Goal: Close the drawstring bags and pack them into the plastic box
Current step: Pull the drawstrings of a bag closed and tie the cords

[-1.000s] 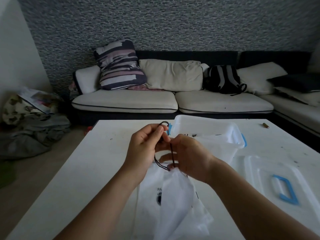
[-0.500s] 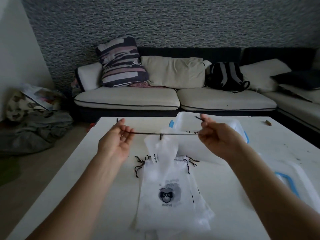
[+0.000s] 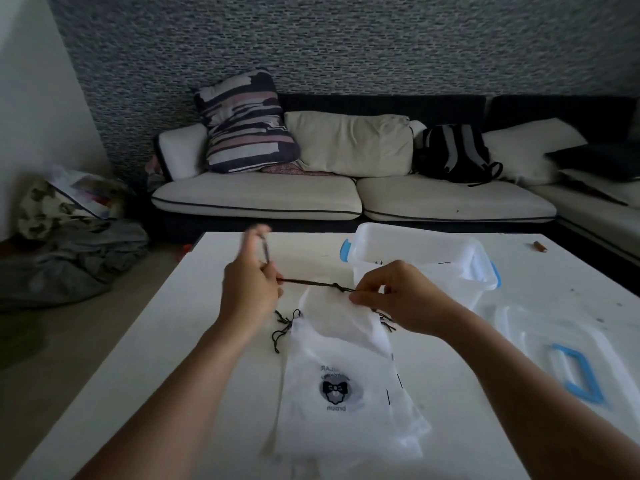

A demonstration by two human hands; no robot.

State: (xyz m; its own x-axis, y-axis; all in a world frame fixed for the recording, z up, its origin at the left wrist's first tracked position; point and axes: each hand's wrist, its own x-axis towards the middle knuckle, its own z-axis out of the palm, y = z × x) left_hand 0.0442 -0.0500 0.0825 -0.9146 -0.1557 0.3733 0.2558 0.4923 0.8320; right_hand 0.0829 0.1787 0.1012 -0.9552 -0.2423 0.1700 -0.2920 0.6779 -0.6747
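Note:
My left hand [image 3: 250, 288] and my right hand [image 3: 398, 296] hold a white drawstring bag [image 3: 341, 308] above the table. A dark cord [image 3: 311, 283] with a knot runs taut between them. The left hand pinches the cord's free end, which blurs upward. The right hand pinches the cord at the bag's gathered mouth. Below them lies a flat pile of white bags [image 3: 341, 393] with a printed bow logo and loose black cords. The clear plastic box [image 3: 420, 256] with blue clips stands open just beyond my right hand.
The box lid [image 3: 568, 358] with a blue handle lies on the white table [image 3: 145, 358] at the right. A small brown object [image 3: 539, 246] rests at the far right table edge. A sofa with cushions and a backpack stands behind the table.
My hands had pulled far apart with the cord stretched; now they have come closer together. The left hand's cord end whips upward.

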